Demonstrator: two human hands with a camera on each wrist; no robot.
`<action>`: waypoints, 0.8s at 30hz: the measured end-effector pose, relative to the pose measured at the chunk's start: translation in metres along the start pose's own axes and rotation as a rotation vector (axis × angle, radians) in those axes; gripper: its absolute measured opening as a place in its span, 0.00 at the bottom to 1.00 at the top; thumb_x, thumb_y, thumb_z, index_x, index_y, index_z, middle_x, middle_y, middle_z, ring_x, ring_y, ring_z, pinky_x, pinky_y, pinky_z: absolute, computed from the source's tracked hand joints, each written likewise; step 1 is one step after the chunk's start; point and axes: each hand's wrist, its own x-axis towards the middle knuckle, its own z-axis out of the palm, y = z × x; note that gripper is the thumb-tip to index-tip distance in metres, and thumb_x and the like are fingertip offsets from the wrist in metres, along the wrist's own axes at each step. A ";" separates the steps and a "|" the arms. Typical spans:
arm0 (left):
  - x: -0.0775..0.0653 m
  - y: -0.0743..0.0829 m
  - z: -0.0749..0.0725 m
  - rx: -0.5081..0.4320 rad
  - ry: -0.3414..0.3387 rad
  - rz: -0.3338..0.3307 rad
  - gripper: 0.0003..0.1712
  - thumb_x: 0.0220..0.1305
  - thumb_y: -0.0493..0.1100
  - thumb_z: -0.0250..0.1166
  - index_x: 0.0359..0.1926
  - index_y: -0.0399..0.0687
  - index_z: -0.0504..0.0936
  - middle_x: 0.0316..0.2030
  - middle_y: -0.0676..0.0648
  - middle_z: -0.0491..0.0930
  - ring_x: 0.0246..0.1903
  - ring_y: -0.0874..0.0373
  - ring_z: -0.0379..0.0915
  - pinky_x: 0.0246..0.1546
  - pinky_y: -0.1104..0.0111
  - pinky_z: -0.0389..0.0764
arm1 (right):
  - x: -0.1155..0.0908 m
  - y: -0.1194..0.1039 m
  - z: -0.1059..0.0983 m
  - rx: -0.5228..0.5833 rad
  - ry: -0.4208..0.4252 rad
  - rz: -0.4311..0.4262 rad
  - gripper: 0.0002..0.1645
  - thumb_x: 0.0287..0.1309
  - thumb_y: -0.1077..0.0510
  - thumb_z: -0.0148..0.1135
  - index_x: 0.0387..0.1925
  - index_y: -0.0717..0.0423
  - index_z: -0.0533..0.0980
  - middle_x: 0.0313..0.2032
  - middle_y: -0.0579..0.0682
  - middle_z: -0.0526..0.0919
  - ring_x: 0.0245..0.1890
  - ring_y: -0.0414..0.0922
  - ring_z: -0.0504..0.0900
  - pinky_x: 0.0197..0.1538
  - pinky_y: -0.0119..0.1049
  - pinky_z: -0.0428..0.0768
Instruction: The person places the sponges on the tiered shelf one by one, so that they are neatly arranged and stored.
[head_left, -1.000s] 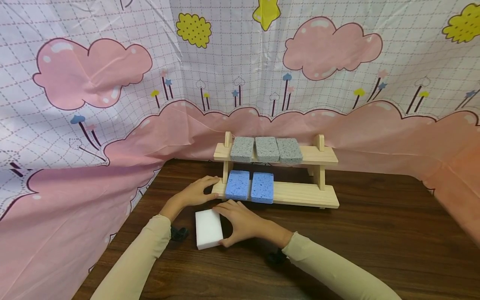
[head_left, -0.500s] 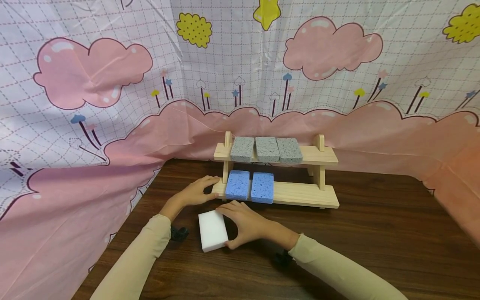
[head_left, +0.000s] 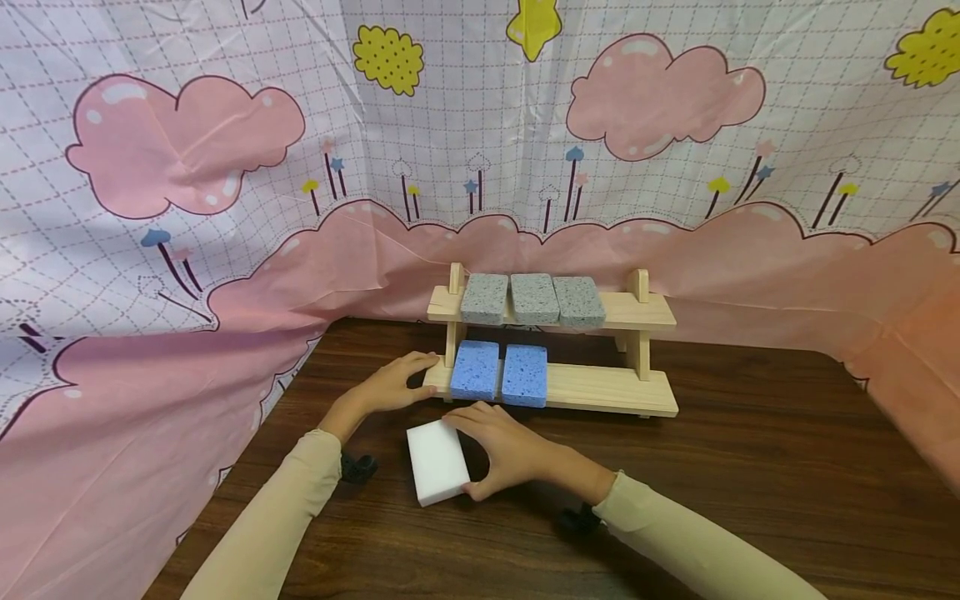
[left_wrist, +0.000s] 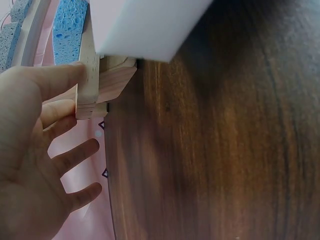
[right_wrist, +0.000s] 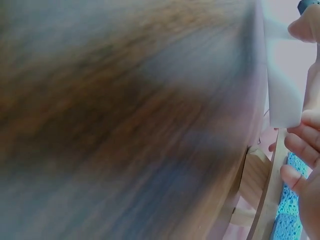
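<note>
My right hand (head_left: 510,446) holds a white sponge block (head_left: 438,462) by its right side, thumb at the near corner and fingers at the far one. The block is tilted above the table, and its lower end (left_wrist: 145,35) overlaps the shelf in the left wrist view. My left hand (head_left: 390,385) grips the left end of a two-tier wooden shelf (head_left: 607,387) between thumb and index finger, the other fingers spread. On the lower tier, two blue sponges (head_left: 475,369) lie side by side at the left.
Three grey sponges (head_left: 533,298) lie in a row on the upper tier. The lower plank's bare wood stretches right of the blue sponges. The dark wooden table (head_left: 765,467) extends to the right, and a pink and white printed cloth (head_left: 697,267) hangs behind and at both sides.
My right hand has carried the white sponge block a little to the right, turning it slightly. The left hand and the shelf have stayed put.
</note>
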 end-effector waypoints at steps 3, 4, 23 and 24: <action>0.000 0.000 0.000 -0.001 0.004 0.002 0.38 0.74 0.51 0.61 0.76 0.38 0.63 0.73 0.36 0.65 0.72 0.33 0.61 0.69 0.36 0.63 | -0.004 0.002 -0.001 0.004 0.009 -0.002 0.59 0.42 0.38 0.78 0.73 0.57 0.65 0.70 0.49 0.73 0.61 0.43 0.72 0.57 0.40 0.74; 0.000 0.000 0.000 -0.002 0.005 0.002 0.38 0.74 0.51 0.62 0.76 0.38 0.63 0.73 0.35 0.65 0.72 0.33 0.61 0.69 0.36 0.63 | -0.005 0.003 -0.002 0.003 0.012 -0.002 0.59 0.42 0.38 0.78 0.73 0.57 0.65 0.70 0.49 0.73 0.61 0.43 0.72 0.57 0.40 0.74; -0.001 0.001 0.000 0.019 0.014 0.021 0.38 0.73 0.50 0.62 0.76 0.38 0.63 0.72 0.34 0.65 0.71 0.32 0.62 0.69 0.36 0.64 | -0.035 0.010 -0.017 0.018 0.046 0.013 0.59 0.41 0.40 0.80 0.72 0.58 0.66 0.69 0.50 0.74 0.60 0.43 0.72 0.61 0.46 0.75; -0.001 0.001 0.000 0.019 0.013 0.020 0.38 0.73 0.51 0.62 0.76 0.38 0.63 0.72 0.34 0.66 0.71 0.32 0.62 0.69 0.36 0.64 | -0.037 0.010 -0.018 0.021 0.047 0.015 0.59 0.41 0.40 0.80 0.72 0.58 0.66 0.69 0.50 0.74 0.61 0.44 0.72 0.61 0.46 0.75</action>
